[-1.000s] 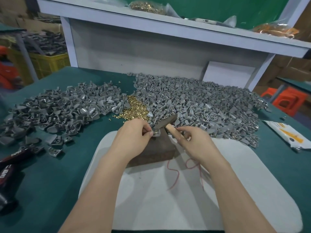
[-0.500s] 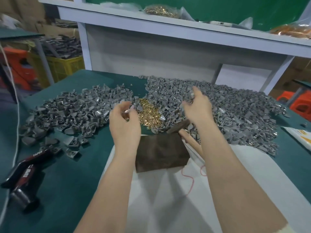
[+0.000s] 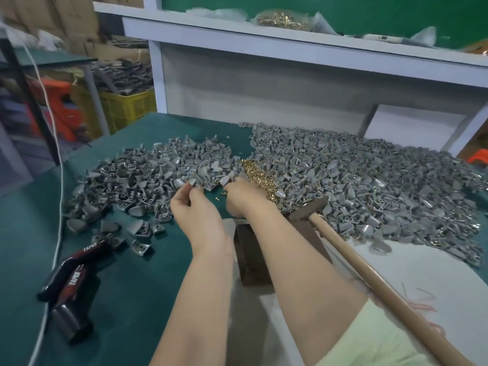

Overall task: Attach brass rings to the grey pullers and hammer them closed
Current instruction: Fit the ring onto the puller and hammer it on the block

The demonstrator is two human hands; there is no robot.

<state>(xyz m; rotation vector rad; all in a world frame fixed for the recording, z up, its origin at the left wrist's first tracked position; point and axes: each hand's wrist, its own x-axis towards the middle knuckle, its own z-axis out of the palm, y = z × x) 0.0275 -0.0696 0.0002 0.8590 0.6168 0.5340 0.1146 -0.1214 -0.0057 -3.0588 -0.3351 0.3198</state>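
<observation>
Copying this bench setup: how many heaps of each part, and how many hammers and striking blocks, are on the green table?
Heaps of grey metal pullers: 2
Heaps of small brass rings: 1
Wooden-handled hammers: 1
Dark brown blocks: 1
Total: 5

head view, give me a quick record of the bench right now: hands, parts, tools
left hand: fingers curled at the edge of the left puller pile; grip unclear
right hand: pinches a grey puller beside the brass rings
hammer: unheld, head on the dark block
right puller pile: the larger one, behind the hammer
black tools marked TAPER: on the green table, far left
</observation>
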